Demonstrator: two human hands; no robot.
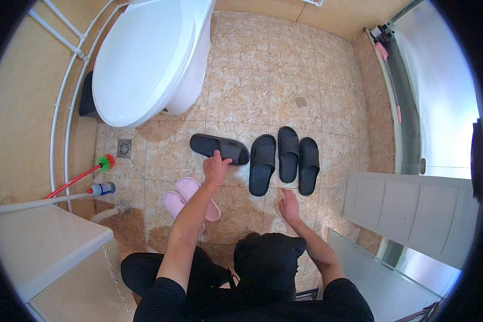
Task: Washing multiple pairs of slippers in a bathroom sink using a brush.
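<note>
My left hand (pixel 215 170) is on the near edge of a black slipper (pixel 234 152) that lies crosswise on the tiled floor, its thumb and a finger at the strap. The slipper looks slightly blurred. To its right are three more black slippers, lying lengthwise: a larger one (pixel 261 177) and two narrower ones side by side, the middle slipper (pixel 288 167) and the right slipper (pixel 308 177). My right hand (pixel 290 207) hovers just below these, holding nothing, with one finger extended. Pink slippers (pixel 185 193) rest partly hidden behind my left forearm.
A white toilet (pixel 145 64) stands at upper left, with a floor drain (pixel 124 148) below it. A red-handled brush (pixel 80 179), a bottle (pixel 102 188) and a white cabinet top (pixel 44 245) line the left. Right are a tiled ledge (pixel 380 120) and a pale panel (pixel 402 213).
</note>
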